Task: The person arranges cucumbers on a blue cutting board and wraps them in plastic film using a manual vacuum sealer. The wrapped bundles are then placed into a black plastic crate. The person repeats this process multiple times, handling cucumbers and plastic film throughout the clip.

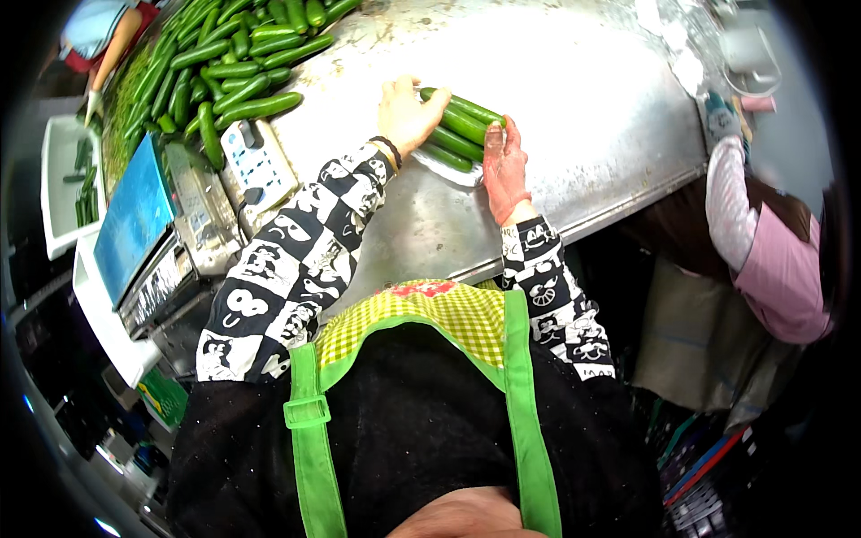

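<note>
Several green cucumbers (459, 126) lie side by side in front of me on the metal table (430, 228). A pale, shiny tray or film (449, 169) shows under their near edge; I cannot tell which. My left hand (407, 116) holds their left ends, its thumb over the top. At their right ends is my right hand (506, 167), in a thin reddish glove, with its fingers pressed against them. The left hand looks bare, with a dark band at the wrist.
A large heap of cucumbers (235, 74) covers the table's far left. Nearer stand a white power strip (261, 165) and a metal device with a blue panel (134, 222). A white crate (50, 195) holds more cucumbers. Co-workers (773, 269) (107, 33) are at both sides.
</note>
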Tool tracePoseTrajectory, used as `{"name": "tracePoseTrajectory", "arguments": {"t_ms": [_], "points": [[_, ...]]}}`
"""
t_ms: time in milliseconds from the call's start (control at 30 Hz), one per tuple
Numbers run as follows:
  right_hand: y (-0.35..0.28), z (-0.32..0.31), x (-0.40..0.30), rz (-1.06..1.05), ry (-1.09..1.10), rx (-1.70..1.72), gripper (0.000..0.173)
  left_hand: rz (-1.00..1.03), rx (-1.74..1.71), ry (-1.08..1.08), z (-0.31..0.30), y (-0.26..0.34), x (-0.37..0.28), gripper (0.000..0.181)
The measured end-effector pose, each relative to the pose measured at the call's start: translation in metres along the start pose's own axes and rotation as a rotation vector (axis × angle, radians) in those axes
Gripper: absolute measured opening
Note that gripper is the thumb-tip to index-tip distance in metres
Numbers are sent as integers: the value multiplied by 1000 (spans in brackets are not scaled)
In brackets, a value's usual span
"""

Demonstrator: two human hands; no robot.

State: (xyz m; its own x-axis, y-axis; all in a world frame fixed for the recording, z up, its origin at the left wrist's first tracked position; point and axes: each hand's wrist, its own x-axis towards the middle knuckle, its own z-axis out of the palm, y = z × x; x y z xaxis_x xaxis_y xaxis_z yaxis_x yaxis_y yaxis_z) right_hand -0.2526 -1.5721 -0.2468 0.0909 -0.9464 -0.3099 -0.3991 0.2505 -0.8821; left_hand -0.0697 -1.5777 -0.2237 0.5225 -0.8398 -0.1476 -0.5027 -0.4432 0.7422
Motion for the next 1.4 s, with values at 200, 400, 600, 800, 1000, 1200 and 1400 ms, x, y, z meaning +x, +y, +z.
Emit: {"name": "tracePoseTrajectory", "arguments": {"t_ms": [200, 400, 600, 800, 1000, 1200, 1400], "points": [[2, 22, -9, -59, -45, 285, 54, -62, -273, 78, -3, -37, -15, 64], [-49, 27, -31, -139, -171, 379, 52, -42, -222, 36, -51, -14, -27, 52], [-159, 77, -52, -611, -412, 199, 57, -11, -231, 447, -199, 3, -46, 42], [-260, 163, -77, -754, -521, -6, 61, -112, -258, 612, -337, -19, -65, 47], [-254, 135, -61, -610, -610, 13, 67, -114, -262, 600, -326, 8, -91, 36], [-239, 116, 0, -1435, -254, -1220, 77, -261, -316, 603, -311, 7, -91, 43], [-246, 110, -95, -623, -570, -414, 64, -415, -137, 253, -321, 7, -95, 61]]}}
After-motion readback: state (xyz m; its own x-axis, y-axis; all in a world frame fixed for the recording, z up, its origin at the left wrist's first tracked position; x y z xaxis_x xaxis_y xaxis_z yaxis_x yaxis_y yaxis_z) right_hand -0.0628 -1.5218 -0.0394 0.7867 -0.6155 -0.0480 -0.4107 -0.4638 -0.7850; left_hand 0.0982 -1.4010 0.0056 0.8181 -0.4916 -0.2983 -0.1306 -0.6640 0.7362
